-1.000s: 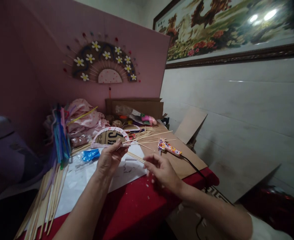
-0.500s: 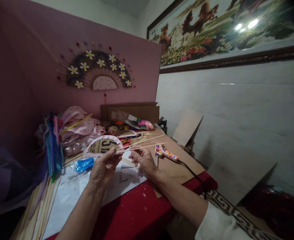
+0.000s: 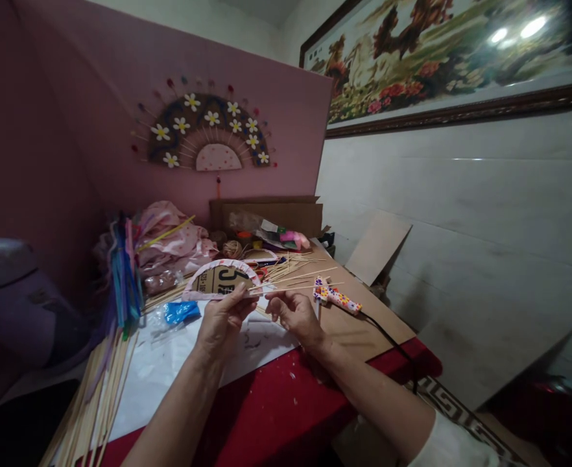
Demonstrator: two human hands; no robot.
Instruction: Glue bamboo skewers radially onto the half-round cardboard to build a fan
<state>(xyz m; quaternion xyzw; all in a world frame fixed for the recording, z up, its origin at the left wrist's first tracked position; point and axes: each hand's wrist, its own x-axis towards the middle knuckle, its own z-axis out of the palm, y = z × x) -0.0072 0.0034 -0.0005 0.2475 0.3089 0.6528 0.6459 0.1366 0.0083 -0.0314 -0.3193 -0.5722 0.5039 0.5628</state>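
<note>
Shows two bare forearms rising from the lower edge toward the middle of the view. Shows the left forearm point(image 3: 179, 408) climbing steeply from the lower left to the left hand point(image 3: 224, 322), back of the hand facing the camera, thumb and fingertips pinched tight at the top. Shows the right forearm point(image 3: 368, 395) slanting in from the lower right to the right hand point(image 3: 296, 316), fingers curled, thumb and forefinger pressed together. Places both hands level, close side by side, not touching.

Dim room, lamp glare top right, warped edges
</note>
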